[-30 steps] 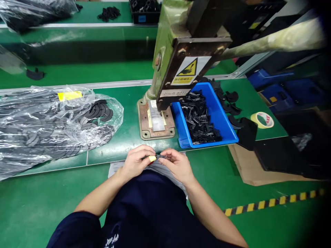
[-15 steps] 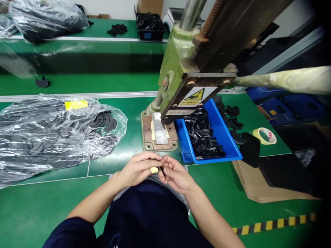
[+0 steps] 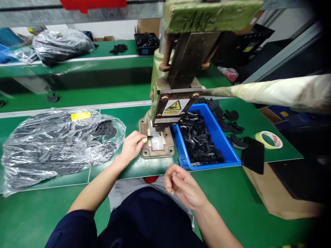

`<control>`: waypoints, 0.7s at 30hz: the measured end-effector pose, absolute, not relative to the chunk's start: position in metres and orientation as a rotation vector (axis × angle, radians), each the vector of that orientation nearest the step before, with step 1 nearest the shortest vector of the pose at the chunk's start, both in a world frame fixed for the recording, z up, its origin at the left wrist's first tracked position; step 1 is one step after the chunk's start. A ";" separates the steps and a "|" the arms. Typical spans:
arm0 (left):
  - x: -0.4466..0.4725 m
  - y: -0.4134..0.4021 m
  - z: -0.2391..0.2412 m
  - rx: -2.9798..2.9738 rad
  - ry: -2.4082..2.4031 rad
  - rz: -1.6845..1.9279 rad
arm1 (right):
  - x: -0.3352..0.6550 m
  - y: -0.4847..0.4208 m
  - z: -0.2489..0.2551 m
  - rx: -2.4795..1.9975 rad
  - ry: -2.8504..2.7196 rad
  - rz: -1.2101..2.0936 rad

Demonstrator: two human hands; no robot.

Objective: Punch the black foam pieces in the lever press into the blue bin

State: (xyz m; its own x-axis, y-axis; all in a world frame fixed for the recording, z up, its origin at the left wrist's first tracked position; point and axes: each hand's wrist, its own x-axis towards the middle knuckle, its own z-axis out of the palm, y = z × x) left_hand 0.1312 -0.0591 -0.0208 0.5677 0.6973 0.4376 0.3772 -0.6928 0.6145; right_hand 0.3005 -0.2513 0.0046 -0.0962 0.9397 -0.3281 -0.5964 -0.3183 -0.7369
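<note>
A small black part [image 3: 149, 137] is pinched in my left hand [image 3: 133, 145], held over the metal plate on the base [image 3: 168, 139] of a green hand press [image 3: 158, 74]. One finger of that hand wears a yellow cover. The press ram sits just above and behind the part. My right hand [image 3: 184, 186] hovers in front of the table edge with its fingers curled in loosely; I see nothing in it. Nearest to it stands a blue bin [image 3: 219, 146] full of small black clips [image 3: 200, 144].
A clear plastic bag [image 3: 59, 151] of black curved pieces lies at left. The press lever [image 3: 258, 89] reaches out to the right. Beyond the bin are more curved pieces [image 3: 231, 129], a tape roll [image 3: 269, 140] and a black flat panel [image 3: 252, 155]. A black box [image 3: 147, 44] stands behind.
My hands have parted. The left one has carried the small black part forward to the press base, while the right has drawn slightly right and down. The view has shifted too.
</note>
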 end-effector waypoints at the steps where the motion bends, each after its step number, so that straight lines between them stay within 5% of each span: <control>1: 0.136 -0.051 -0.025 2.378 0.885 0.921 | 0.303 -0.255 0.007 -0.944 -0.544 1.654; 12: 0.152 -0.031 -0.027 2.618 0.737 0.559 | 0.339 -0.265 0.011 -1.028 -0.755 1.371; 19: 0.153 -0.034 -0.025 2.612 0.740 0.531 | 0.369 -0.220 0.109 -0.983 -0.925 0.251; 21: 0.153 -0.035 -0.026 2.608 0.748 0.536 | 0.371 -0.205 0.150 -0.887 -1.054 0.151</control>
State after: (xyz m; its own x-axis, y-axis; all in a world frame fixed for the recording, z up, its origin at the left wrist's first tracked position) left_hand 0.1528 -0.0354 -0.0262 0.7865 0.5633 0.2533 0.4209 -0.7889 0.4477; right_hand 0.3708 -0.2054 0.1501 0.5184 0.5044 0.6905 0.2903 0.6558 -0.6969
